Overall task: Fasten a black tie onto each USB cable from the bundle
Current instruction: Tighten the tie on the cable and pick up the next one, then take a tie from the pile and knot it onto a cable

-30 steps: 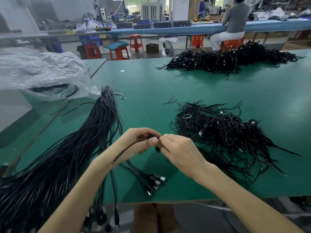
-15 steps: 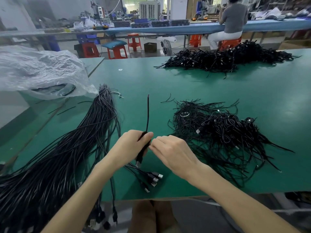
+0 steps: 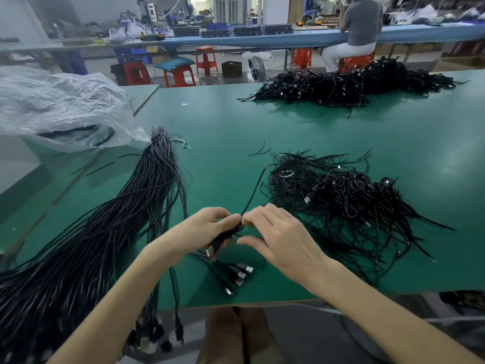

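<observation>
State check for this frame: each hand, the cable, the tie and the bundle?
left hand: grips the folded USB cable.
USB cable: plug poking out below, free end sticking up.
black tie: seemingly the thin strand between the hands; fastening unclear.
right hand: fingers at that strand, blurred; grip unclear.
cable bundle: lying along the table, plugs overhanging its near edge.

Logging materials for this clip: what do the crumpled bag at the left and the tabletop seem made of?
Bag: thin clear plastic film, it seems; translucent, crinkled, glossy. Tabletop: green mat, perhaps rubber or vinyl; smooth, softly reflective.
</observation>
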A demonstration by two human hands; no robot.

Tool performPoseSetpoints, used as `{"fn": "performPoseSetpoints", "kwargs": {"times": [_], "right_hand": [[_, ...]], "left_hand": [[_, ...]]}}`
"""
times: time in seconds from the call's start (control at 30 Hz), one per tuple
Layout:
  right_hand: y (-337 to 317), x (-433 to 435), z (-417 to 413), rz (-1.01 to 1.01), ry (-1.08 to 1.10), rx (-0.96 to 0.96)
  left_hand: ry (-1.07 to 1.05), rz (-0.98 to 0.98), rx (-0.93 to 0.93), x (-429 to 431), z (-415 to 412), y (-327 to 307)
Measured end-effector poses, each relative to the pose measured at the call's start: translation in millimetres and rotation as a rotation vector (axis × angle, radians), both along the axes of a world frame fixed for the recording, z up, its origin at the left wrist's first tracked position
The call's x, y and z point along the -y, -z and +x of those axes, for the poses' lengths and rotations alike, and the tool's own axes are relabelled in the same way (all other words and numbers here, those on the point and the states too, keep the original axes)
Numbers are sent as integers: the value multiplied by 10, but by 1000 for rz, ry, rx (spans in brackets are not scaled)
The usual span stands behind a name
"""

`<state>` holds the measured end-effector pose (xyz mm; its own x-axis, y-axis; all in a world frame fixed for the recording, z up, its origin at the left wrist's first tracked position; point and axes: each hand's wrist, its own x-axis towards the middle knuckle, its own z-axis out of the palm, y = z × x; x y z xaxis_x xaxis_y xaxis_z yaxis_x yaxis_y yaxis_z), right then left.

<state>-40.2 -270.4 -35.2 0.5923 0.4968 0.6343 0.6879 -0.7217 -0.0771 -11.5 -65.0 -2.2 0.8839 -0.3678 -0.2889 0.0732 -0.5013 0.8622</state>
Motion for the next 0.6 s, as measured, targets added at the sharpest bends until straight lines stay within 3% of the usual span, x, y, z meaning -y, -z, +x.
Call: {"fn": "performPoseSetpoints", "kwargs": {"times": [0.07,0.2,0.27,0.37,0.47,0.53,0.6], "right_hand": [[-57,42,-37,-10,53,-70],[-155,98,-117,-252,162,62],[-173,147,-109,-265,168,87],[-208,295,-75,-45,157,-18],[-248,536,-2,305,313,-338],[-252,736,102,444,455,-436],[-264,951,207,511,616,-433]], "left_hand": [[16,-55,19,-15,-25,-17],[49,-106,99,35,-56,-63],[102,-72,116,52,-69,-84],[109,-113,73,44,-90,-71],[-44,-131,70,-26,-45,13],[12,98,219,-117,-13,90],[208,333,257,-206,-29,139]]}}
